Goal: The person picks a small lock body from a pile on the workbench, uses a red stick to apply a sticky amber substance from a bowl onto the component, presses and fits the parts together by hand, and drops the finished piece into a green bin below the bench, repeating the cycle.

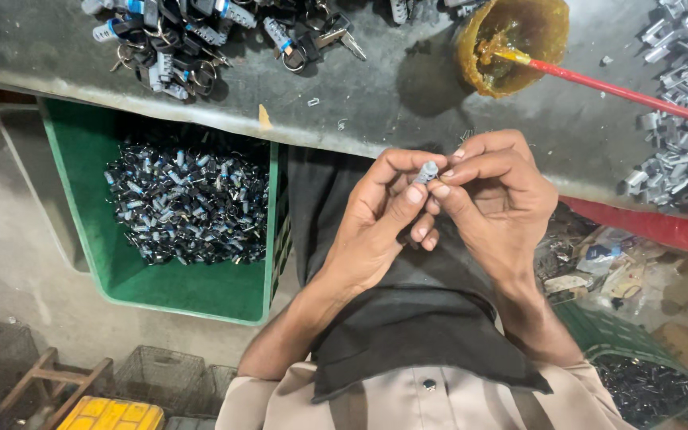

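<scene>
Both hands meet just below the edge of a grey workbench [408, 95], pinched together on one small grey metal cylinder [426, 172] — the left hand [376, 227] grips it from below with thumb and forefinger, and the right hand [497, 203] closes on its upper end with fingertips, so the two hands touch around it. On the bench above the right hand sits a round amber tub of yellowish grease [511, 44], with a red stick [631, 94] resting in it and slanting off to the right. To the far right lies a heap of silvery metal pieces [682, 103]; at the top left, a pile of dark small locks with keys and rings [193, 40]. Under the bench on the left stands a green plastic crate [89, 159] holding a mound of dark and bluish parts [189, 203]. A yellow box [113, 416] shows at the bottom edge — its markings are too small to tell.
</scene>
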Motion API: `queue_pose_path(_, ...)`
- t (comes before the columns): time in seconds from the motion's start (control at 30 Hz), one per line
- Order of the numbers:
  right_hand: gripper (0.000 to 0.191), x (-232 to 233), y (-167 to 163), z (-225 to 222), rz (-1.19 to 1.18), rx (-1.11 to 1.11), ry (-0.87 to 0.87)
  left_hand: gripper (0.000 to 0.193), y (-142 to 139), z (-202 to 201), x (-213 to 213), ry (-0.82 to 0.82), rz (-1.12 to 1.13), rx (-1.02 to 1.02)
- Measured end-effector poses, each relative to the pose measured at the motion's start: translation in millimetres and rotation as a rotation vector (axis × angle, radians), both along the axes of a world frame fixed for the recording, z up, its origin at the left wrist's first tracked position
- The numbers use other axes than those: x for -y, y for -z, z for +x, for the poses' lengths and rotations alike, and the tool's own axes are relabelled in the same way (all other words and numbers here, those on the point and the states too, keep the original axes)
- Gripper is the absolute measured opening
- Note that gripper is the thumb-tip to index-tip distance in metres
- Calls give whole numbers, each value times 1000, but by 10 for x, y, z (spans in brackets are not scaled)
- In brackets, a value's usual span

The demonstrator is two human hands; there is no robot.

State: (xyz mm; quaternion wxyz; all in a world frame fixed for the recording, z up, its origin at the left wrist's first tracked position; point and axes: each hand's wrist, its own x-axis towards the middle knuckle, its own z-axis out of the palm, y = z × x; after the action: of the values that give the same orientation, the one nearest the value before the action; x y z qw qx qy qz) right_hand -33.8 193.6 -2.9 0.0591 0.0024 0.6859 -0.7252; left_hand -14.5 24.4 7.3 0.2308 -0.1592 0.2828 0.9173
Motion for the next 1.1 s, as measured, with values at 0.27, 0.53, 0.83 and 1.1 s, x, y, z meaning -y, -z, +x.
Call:
queue_pose_path(0.27,37,-99,82,18,-411,207,-55,31,-62,-109,81,122,-117,-24)
queue_pose_path(0.53,34,-587,-47,-300,106,-184,353,27,-14,-327,-16,-3,-248,-178)
queue_pose_path(0.83,18,-974,87,-289,105,-186,466,25,322,-586,-273,-148,179,62)
queue_pose_path(1.1,18,-780,-62,-288,266,-174,442,23,203,-556,-274,-117,265,38)
